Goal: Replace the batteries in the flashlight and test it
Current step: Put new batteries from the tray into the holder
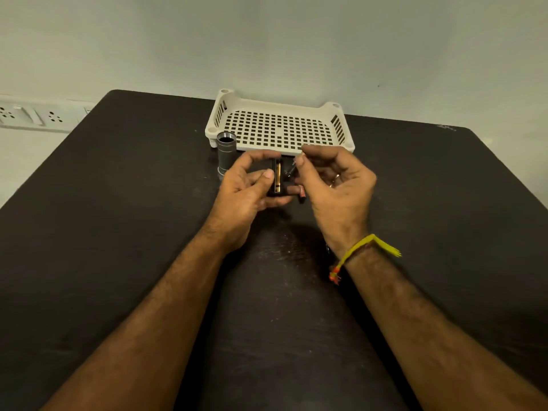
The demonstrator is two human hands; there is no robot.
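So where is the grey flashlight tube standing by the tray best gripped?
Around the middle of the flashlight tube, from its left side or above: it stands upright, open end up, with the tray close behind and the left hand to its right.

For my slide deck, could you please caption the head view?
Left hand holds the black battery holder while right hand brings a battery; flashlight body stands beside the tray.

1 head-worn view — looks forward and down, close over the dark table.
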